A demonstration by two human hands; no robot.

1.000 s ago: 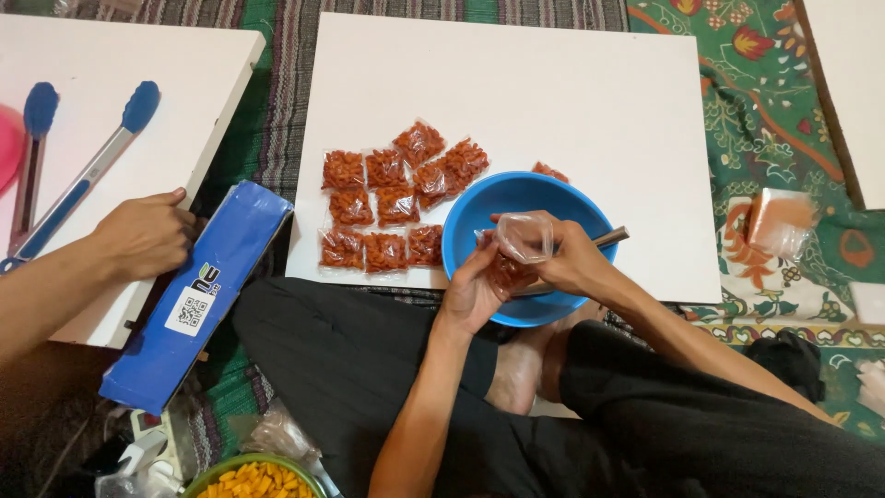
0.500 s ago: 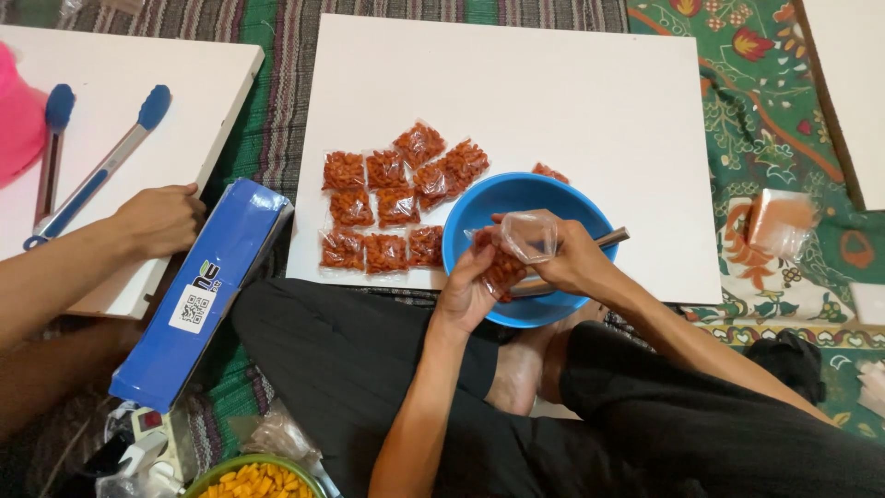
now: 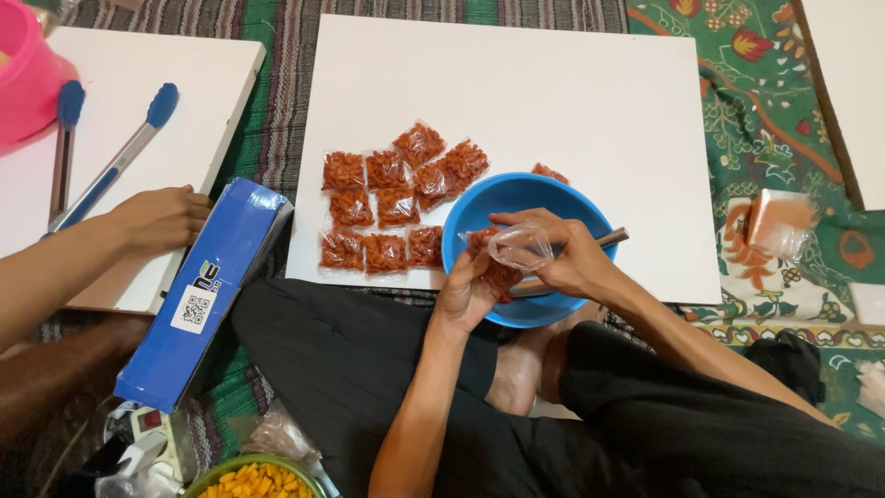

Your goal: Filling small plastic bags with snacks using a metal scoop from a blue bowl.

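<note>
My left hand [image 3: 466, 293] and my right hand [image 3: 570, 255] together hold a small clear plastic bag [image 3: 510, 254] partly filled with red-orange snack pieces, over a blue bowl [image 3: 479, 209]. The left hand grips the bag's lower part, the right pinches its open top. A metal spoon handle [image 3: 610, 238] sticks out of the bowl beside my right hand. Several filled, sealed snack packets [image 3: 392, 206] lie in rows on the white board [image 3: 516, 101] left of the bowl.
Another person's hand [image 3: 159, 219] rests on a second white board [image 3: 129, 83] at left, near blue-tipped tongs [image 3: 111, 168] and a pink bowl [image 3: 26, 74]. A blue box [image 3: 207, 290] leans between the boards. A green bowl of yellow pieces [image 3: 253, 480] sits at the bottom.
My right hand has lowered and tilted the bag's top toward the bowl. The other person's board, tongs and pink bowl have shifted right; the blue box moved slightly with them.
</note>
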